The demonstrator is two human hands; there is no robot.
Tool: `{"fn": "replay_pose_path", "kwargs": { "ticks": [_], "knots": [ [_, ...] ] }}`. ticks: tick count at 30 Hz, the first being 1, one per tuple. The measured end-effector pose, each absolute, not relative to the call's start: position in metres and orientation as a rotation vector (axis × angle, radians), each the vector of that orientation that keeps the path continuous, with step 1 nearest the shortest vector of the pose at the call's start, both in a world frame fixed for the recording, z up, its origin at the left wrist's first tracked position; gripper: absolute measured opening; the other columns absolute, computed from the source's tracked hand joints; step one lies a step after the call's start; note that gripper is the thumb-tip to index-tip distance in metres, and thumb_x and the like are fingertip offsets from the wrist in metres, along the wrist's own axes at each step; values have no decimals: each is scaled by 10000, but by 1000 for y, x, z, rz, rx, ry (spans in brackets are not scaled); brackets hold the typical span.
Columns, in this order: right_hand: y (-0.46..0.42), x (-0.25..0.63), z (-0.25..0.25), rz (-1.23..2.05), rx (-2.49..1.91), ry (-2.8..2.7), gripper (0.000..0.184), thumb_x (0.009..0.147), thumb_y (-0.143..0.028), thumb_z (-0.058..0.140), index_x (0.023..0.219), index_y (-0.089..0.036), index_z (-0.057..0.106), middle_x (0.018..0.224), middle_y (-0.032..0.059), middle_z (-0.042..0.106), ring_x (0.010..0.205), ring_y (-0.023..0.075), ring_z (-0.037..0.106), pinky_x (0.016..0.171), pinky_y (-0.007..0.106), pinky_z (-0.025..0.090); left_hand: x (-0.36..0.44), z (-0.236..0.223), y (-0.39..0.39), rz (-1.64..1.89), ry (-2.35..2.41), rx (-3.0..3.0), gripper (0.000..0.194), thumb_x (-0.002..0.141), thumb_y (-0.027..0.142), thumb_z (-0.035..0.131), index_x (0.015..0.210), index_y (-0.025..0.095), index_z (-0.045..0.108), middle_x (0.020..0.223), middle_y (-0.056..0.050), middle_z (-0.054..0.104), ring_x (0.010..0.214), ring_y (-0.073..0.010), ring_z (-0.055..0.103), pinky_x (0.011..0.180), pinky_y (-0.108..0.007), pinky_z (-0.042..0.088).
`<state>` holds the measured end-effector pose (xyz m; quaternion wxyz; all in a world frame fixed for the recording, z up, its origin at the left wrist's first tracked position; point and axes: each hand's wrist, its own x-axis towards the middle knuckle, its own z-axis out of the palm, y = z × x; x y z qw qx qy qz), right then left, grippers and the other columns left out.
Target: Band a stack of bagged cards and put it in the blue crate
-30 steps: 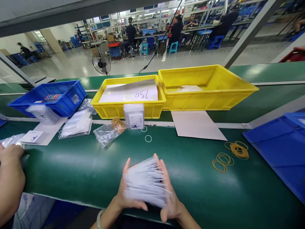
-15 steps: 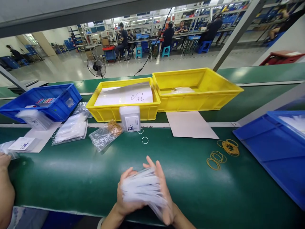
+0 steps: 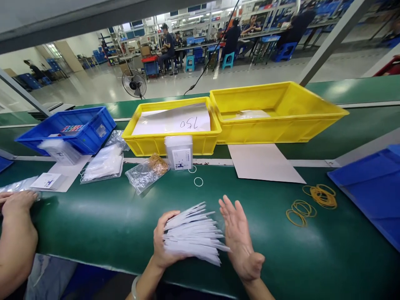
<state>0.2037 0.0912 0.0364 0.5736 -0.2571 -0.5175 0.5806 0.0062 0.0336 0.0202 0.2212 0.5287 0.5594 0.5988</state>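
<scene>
My left hand (image 3: 162, 243) grips a thick stack of thin white plastic sleeves (image 3: 195, 237) from its left side, above the green table near its front edge. The sleeves fan out unevenly toward the right. My right hand (image 3: 240, 241) is held open on the right of the stack, palm turned toward it and fingers stretched out, by the loose ends. Beyond the hands, a wrapped block of white printed cards (image 3: 182, 158) leans against a yellow bin. Two white rings lie by it, the nearer ring (image 3: 198, 181) on bare table. Whether the sleeves contain anything cannot be made out.
Two yellow bins, one with papers (image 3: 171, 143) and one at right (image 3: 265, 131), stand at the back. Rubber bands (image 3: 320, 196) lie right, near a blue bin (image 3: 368, 187). A bag of rubber bands (image 3: 146, 173) lies centre-left. A co-worker's arm (image 3: 18, 225) reaches in at left.
My right hand has come away from the sleeves to the right and opened; before, both hands pressed the stack between them. The view has turned a little left, and the co-worker's hand shows more.
</scene>
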Motion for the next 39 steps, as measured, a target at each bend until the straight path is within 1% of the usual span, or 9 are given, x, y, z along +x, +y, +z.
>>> {"fn": "replay_pose_path", "kwargs": {
  "ticks": [4,7,13,23,26,28,30,35,39],
  "knots": [
    [80,190,31,1446,-609,-1278,1007,801,-884,244,1574,-285,4,1654,6,1,1495,302,-70,1207,506,3,20,16,35,1706,1419,1428,915,545,724,809,1226,161,572,1140,-157,663,1076,-334,644,924,-420,556],
    [79,180,33,1536,-540,-1360,1089,750,-924,264,1574,-273,-26,1649,6,-71,1493,314,-67,1208,504,65,28,14,39,1777,1346,1333,934,538,708,824,1232,151,541,1143,-172,660,1084,-345,644,929,-437,556],
    [86,177,36,1481,-552,-1274,981,821,-869,228,1575,-278,18,1654,23,15,1500,288,-17,1203,499,101,28,10,39,1798,1358,1257,950,512,650,871,1240,148,526,1149,-170,667,1047,-338,665,888,-420,579],
    [77,184,26,1456,-589,-1397,1172,693,-921,446,1563,-248,43,1619,139,168,1469,364,172,1181,496,169,33,25,48,1847,1395,1392,597,673,573,812,1078,180,617,969,-94,706,874,-272,697,748,-367,606],
    [74,168,29,1416,-644,-1274,1159,720,-867,523,1540,-160,109,1323,185,496,1165,347,543,984,435,449,40,29,50,1928,1421,1490,506,722,522,790,1049,176,619,919,-90,688,831,-257,688,690,-347,597],
    [75,157,33,1327,-620,-1181,1040,755,-826,537,1498,-167,230,1060,104,556,874,271,593,780,380,514,41,31,51,1973,1413,1580,489,716,509,797,1029,177,622,884,-79,675,800,-254,680,664,-350,592],
    [82,150,37,1229,-552,-1188,969,757,-814,551,1469,-206,302,998,62,534,785,231,555,725,359,502,37,30,50,1987,1343,1624,552,683,565,803,1043,191,616,891,-71,671,816,-263,675,675,-369,594],
    [104,163,30,1210,-598,-1239,975,743,-880,468,1503,-304,265,1342,92,458,1067,278,520,946,428,432,19,14,44,1756,1443,1476,867,576,637,847,1261,212,527,1141,-133,666,1041,-333,655,852,-446,576],
    [110,179,22,1271,-587,-1239,878,828,-850,345,1539,-359,192,1596,46,235,1407,326,294,1159,500,183,23,12,35,1621,1565,1190,1108,484,696,853,1387,234,407,1291,-148,595,1182,-377,570,999,-554,476]
  ]
}}
